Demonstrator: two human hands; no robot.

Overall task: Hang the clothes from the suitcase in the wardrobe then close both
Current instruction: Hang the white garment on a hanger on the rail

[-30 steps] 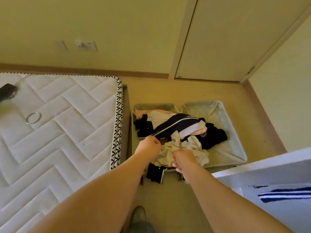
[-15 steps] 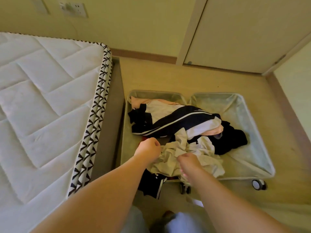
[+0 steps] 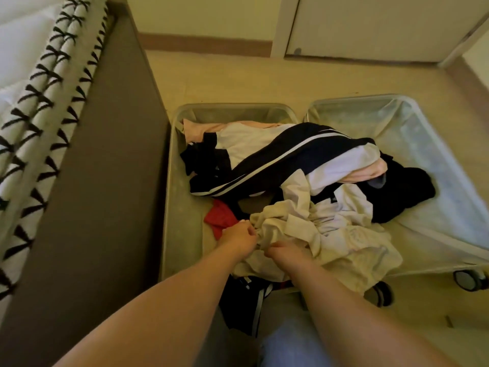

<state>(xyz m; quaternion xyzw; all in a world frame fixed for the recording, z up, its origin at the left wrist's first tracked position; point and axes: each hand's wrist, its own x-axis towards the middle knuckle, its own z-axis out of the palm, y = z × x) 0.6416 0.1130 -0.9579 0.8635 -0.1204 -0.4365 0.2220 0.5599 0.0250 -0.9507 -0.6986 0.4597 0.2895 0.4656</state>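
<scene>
Cream cloth fills your fists: left hand (image 3: 239, 238) and right hand (image 3: 287, 254), fingers curled tight, grip a crumpled garment (image 3: 341, 247) at the near edge of the open suitcase (image 3: 167, 181). The step looks like picking out; next, lift it free of the tangled dark clothes (image 3: 277, 160).

The 2 arms, left arm (image 3: 158, 313) and right arm (image 3: 344, 313), are bare all along, and on the near side of the suitcase (image 3: 182, 202) a leg wears pale blue-grey cloth (image 3: 291, 348).
</scene>
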